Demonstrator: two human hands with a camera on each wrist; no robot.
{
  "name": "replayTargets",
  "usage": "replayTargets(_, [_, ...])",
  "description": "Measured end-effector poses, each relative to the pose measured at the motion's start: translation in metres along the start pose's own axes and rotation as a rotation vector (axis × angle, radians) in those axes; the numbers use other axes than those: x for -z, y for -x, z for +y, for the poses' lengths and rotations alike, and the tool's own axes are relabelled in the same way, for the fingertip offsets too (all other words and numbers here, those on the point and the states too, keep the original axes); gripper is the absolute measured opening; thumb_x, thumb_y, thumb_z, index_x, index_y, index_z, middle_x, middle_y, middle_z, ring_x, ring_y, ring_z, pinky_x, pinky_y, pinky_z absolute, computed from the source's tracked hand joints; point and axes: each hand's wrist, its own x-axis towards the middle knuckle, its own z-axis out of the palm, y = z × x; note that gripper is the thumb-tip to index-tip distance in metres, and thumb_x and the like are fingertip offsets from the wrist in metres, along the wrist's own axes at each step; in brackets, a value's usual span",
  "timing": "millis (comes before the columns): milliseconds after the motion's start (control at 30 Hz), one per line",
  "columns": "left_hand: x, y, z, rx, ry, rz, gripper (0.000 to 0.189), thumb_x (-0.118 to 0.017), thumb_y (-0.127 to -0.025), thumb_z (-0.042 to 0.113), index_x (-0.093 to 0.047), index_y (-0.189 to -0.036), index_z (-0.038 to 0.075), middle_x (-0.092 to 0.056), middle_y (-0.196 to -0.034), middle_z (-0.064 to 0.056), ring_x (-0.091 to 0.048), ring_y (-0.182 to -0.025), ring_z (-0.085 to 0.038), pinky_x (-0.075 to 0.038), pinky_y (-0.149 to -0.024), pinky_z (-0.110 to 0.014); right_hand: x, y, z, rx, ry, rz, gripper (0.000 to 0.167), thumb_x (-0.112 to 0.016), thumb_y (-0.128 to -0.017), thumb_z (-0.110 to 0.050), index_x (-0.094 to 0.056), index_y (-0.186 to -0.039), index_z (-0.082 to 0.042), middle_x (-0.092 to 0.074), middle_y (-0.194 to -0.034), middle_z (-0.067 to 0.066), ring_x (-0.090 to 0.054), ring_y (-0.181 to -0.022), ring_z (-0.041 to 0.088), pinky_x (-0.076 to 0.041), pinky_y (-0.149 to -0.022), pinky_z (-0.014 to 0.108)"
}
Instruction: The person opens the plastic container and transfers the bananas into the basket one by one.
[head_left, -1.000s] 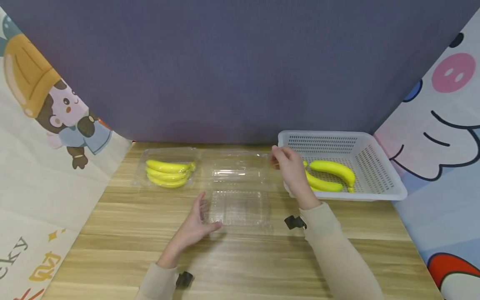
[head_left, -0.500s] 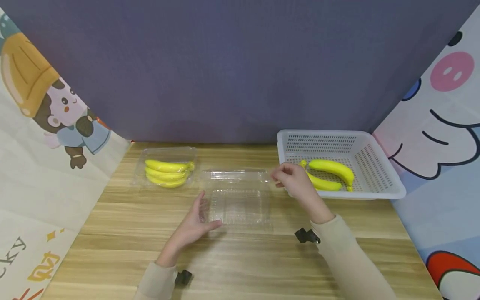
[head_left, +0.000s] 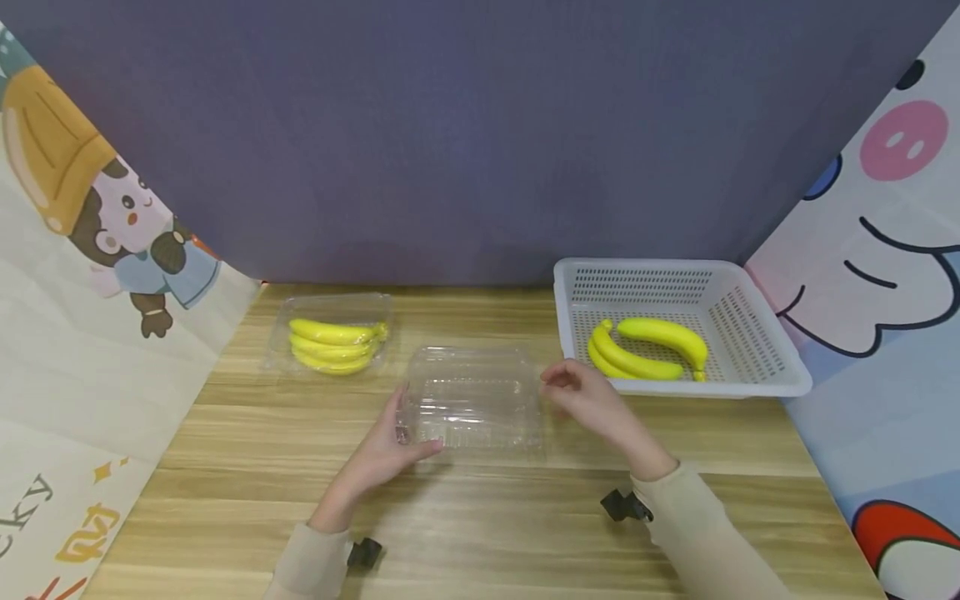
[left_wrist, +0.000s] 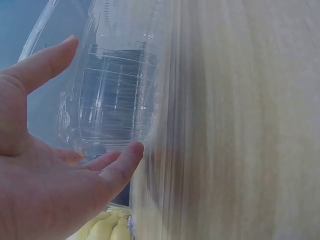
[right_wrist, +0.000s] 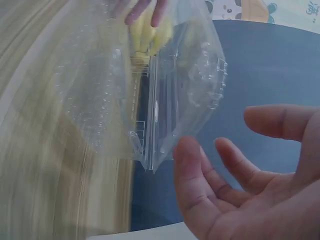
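Note:
An empty clear plastic clamshell box (head_left: 474,408) sits on the wooden table, its hinged lid (right_wrist: 195,75) tilted up over the base in the right wrist view. My left hand (head_left: 384,446) lies along the box's left side, thumb and fingers spread; in the left wrist view its fingertips (left_wrist: 134,149) are at the plastic edge. On the other side, my right hand (head_left: 592,404) has loosely bent fingers beside the lid, the fingertips (right_wrist: 187,150) right at its edge and nothing gripped.
A second clear box (head_left: 281,333) with several yellow bananas (head_left: 337,343) stands at the back left. At the back right, a white perforated basket (head_left: 772,379) holds more bananas (head_left: 663,335). A dark panel (head_left: 480,150) rises behind the table (head_left: 480,533).
The lid has swung from lying flat at the back forward over the base. My right hand has come toward me, alongside it. The left hand stays at the box's left side.

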Motion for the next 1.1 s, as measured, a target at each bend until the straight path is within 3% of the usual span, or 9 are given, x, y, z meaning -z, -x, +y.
replayTargets(200, [0.002, 0.001, -0.001, -0.002, 0.003, -0.010, 0.126, -0.087, -0.077, 0.042, -0.002, -0.164, 0.012, -0.016, -0.166, -0.024, -0.025, -0.146, -0.051, -0.025, -0.114, -0.069, -0.012, 0.014, 0.007, 0.038, 0.222, 0.025, 0.032, -0.068, -0.095, -0.019, -0.065, -0.120, -0.001, -0.069, -0.107, 0.008, -0.065, -0.097, 0.024, -0.057, -0.085, 0.042])
replayTargets(467, [0.007, 0.003, -0.003, -0.015, 0.022, -0.031, 0.123, -0.088, -0.079, 0.033, -0.002, -0.163, 0.009, -0.017, -0.165, -0.025, -0.027, -0.146, -0.050, -0.028, -0.115, -0.065, -0.022, 0.016, 0.019, -0.034, 0.241, 0.024, 0.034, -0.071, -0.093, -0.020, -0.064, -0.121, -0.002, -0.071, -0.100, 0.009, -0.067, -0.085, 0.020, -0.059, -0.072, 0.036])
replayTargets(633, [0.012, 0.005, -0.003, -0.037, 0.080, -0.051, 0.118, -0.086, -0.081, 0.023, -0.002, -0.163, 0.008, -0.019, -0.163, -0.027, -0.028, -0.145, -0.050, -0.031, -0.116, -0.061, -0.027, 0.017, 0.029, -0.099, 0.206, 0.002, 0.038, -0.070, -0.092, -0.019, -0.062, -0.125, -0.001, -0.069, -0.093, 0.006, -0.065, -0.075, 0.016, -0.056, -0.065, 0.032])
replayTargets(767, [0.016, 0.007, -0.005, -0.068, 0.102, -0.052, 0.101, -0.078, -0.089, 0.017, -0.010, -0.162, 0.004, -0.023, -0.162, -0.028, -0.033, -0.143, -0.050, -0.032, -0.116, -0.058, -0.030, 0.019, 0.036, -0.134, 0.106, -0.034, 0.040, -0.070, -0.092, -0.017, -0.059, -0.126, 0.001, -0.069, -0.088, 0.008, -0.066, -0.072, 0.022, -0.058, -0.064, 0.035])
replayTargets(933, [0.019, 0.008, -0.007, -0.081, 0.116, -0.017, 0.078, -0.069, -0.096, 0.018, -0.025, -0.159, 0.002, -0.038, -0.155, -0.027, -0.043, -0.137, -0.048, -0.038, -0.113, -0.060, -0.032, 0.017, 0.043, -0.127, -0.049, -0.108, 0.032, -0.066, -0.093, -0.012, -0.057, -0.117, 0.008, -0.068, -0.078, 0.015, -0.066, -0.062, 0.023, -0.060, -0.058, 0.037])
replayTargets(1100, [0.018, 0.008, -0.007, -0.074, 0.144, 0.001, 0.075, -0.069, -0.096, 0.015, -0.030, -0.158, 0.003, -0.046, -0.149, -0.026, -0.047, -0.134, -0.045, -0.042, -0.111, -0.058, -0.034, 0.016, 0.045, -0.137, -0.117, -0.161, 0.021, -0.062, -0.093, -0.009, -0.060, -0.106, 0.007, -0.066, -0.071, 0.014, -0.063, -0.054, 0.018, -0.058, -0.051, 0.035])
